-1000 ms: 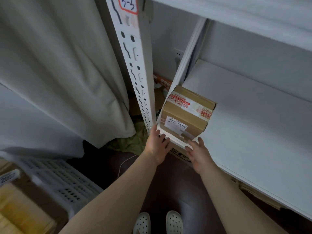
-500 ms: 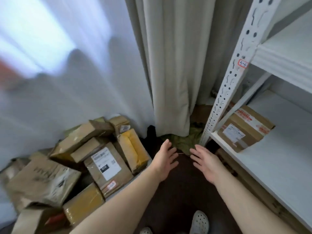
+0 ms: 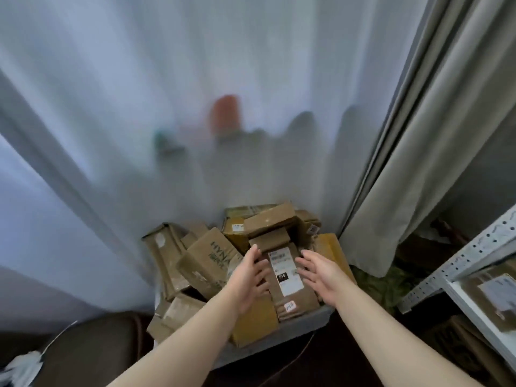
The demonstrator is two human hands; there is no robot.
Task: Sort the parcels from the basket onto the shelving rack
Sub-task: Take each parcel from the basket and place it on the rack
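Dark floor (image 3: 293, 367), sheer white curtain (image 3: 195, 65) behind, grey drape (image 3: 418, 163) at right, shelving rack (image 3: 460, 263) at lower right with one box (image 3: 491, 291) on its shelf; basket (image 3: 301, 322) heaped with brown parcels (image 3: 212, 255); left hand (image 3: 248, 280) and right hand (image 3: 321, 277) apart, fingers straight, flanking the topmost labelled parcel (image 3: 287, 272), contact unclear

The parcels (image 3: 212, 263) in front of me are brown; one carries a white label (image 3: 286, 270) with a black patch. The curtain (image 3: 413, 163) is grey-beige.

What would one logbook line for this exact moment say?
step: picking from basket | left hand: open, left of labelled parcel | right hand: open, right of it | held: nothing yet
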